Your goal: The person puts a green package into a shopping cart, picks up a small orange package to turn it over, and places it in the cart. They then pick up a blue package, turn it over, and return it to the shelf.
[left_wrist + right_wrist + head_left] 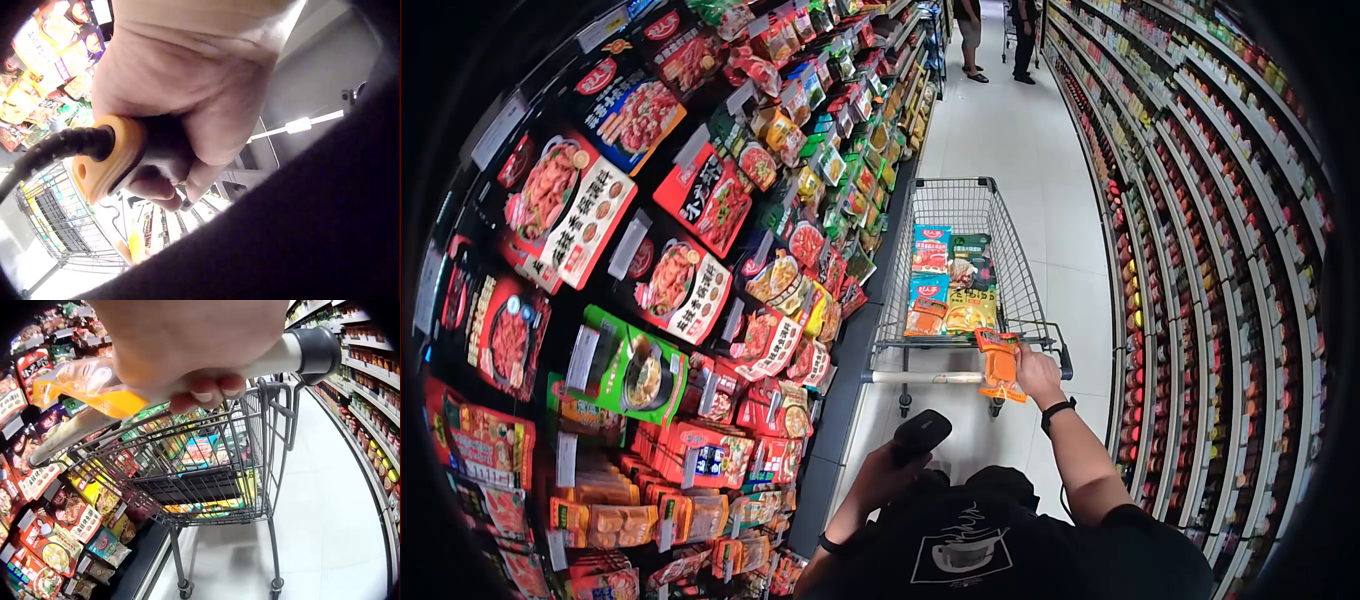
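My right hand (1038, 374) grips the shopping cart's handle (928, 378), fingertips curled under the bar in the right wrist view. The same hand holds an orange packet (1000, 364), which hangs beside the bar on the left; its clear window shows in the right wrist view (87, 381). My left hand (882, 482), low and near the body, holds a black barcode scanner (922, 432). In the left wrist view its orange-trimmed handle (103, 165) trails a ribbed black cable (53, 150). Several packets lie in the wire cart (1013, 240), among them a blue-and-red one (931, 247) and a yellow one (972, 309).
Hanging seasoning packets fill the shelf (675, 285) close on the left, a green one (635, 365) sticking out. Rows of jars line the right shelves (1190, 260). White floor tiles (1040, 180) run ahead, where two people (1022, 40) stand far down the aisle.
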### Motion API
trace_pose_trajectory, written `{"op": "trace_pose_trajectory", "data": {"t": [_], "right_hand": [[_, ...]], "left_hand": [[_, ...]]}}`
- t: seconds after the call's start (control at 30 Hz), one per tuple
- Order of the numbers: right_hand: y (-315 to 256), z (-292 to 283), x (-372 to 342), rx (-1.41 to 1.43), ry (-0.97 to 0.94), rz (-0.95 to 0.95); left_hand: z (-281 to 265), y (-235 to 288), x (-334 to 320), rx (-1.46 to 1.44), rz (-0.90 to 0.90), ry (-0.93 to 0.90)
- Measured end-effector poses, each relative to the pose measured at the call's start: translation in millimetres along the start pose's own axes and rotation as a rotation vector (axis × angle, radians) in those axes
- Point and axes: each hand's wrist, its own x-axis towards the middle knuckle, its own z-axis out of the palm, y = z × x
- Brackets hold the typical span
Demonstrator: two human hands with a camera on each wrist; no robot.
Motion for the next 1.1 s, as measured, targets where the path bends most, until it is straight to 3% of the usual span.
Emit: {"op": "trace_pose_trajectory", "data": {"t": [0.17,0.3,0.4,0.53,0.57,0.7,0.93,1.1], "right_hand": [[11.6,-5.2,58.7,0.026,-0.015,-0.026],[21.6,-19.7,102.1,0.028,-0.024,-0.038],[34.3,-31.6,136.1,0.077,-0.055,-0.034],[71.7,-29.9,187.5,0.068,0.035,-0.225],[83.5,-28.5,197.9,0.030,0.144,-0.325],[115.8,-37.8,252.6,0.098,0.131,-0.281],[173.5,-80.4,332.1,0.108,-0.044,-0.250],[211.7,-95.1,389.1,0.021,-0.035,-0.242]], "left_hand": [[10.6,19.5,37.4,0.069,-0.022,0.041],[27.9,51.2,55.3,-0.012,0.072,0.144],[52.6,77.3,74.3,-0.166,0.031,0.191],[98.2,120.4,110.1,-0.221,-0.049,0.233],[110.8,138.6,117.5,-0.233,-0.081,0.246],[155.4,204.7,143.1,-0.240,-0.080,0.261],[217.4,259.2,183.8,-0.332,-0.079,0.332],[232.9,282.4,210.6,-0.358,-0.097,0.399]]}}
